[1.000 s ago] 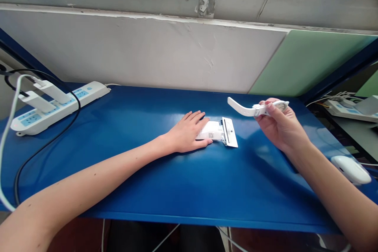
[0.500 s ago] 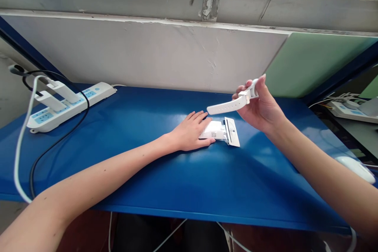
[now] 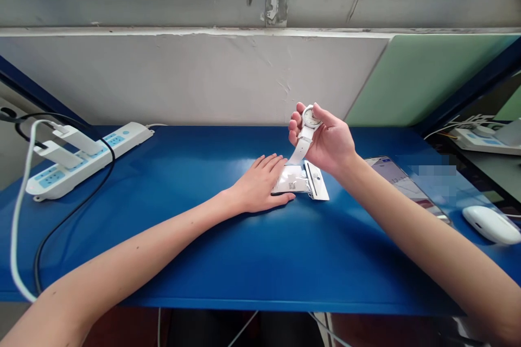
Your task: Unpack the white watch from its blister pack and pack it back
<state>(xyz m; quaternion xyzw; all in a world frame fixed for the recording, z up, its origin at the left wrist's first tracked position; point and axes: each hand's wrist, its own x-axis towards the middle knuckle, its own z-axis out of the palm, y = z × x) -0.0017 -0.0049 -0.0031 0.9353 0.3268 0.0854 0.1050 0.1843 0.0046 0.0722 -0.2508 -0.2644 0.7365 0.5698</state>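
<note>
I have the watch [image 3: 306, 133] raised above the table [image 3: 244, 260], its dial now turned towards me; half a second ago it was farther right, side-on. So the face can now be viewed, though the reading is too small for me to tell. My right hand [image 3: 331, 138] clamps it, thumb on one side of the case and fingers curled round the other. The strap hangs down towards the packet [image 3: 295, 180]; I can't tell whether they touch. My left hand [image 3: 257, 185] stays flat over the packet's near end, four fingers slightly spread, thumb apart. Farther out, the right forearm's shift uncovers a phone [image 3: 401, 182]. The power strip [image 3: 93, 157] lies far left.
</note>
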